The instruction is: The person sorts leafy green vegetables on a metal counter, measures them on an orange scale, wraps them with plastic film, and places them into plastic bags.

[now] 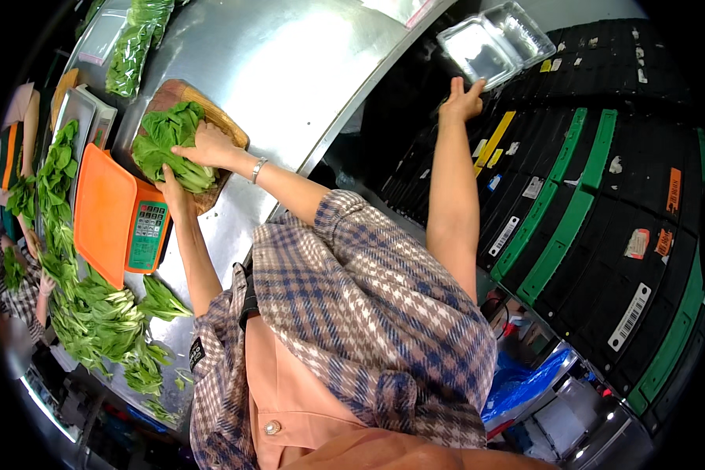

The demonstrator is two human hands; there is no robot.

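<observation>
Both hands are on a bunch of leafy greens [166, 135] with pale stems, on a round-edged wooden cutting board [231, 129]. My left hand [174, 190] grips the near side, thumb on the leaves and its other fingers mostly hidden. Across the top of the bunch lies my right hand [210, 147], a metal bracelet on its wrist, fingers closed over the stems. Just left of the board stands an orange scale [102, 215] with a green keypad panel. Another person's hand [464, 102] reaches past on my right, fingers at a clear plastic clamshell container [489, 48].
Loose greens [106, 313] spread along the left of the metal table [290, 63]. Bagged greens [137, 47] lie at the far left. Black and green crates [595, 204] are stacked on my right, above a blue plastic bag [521, 384]. Co-workers [27, 274] stand across the table.
</observation>
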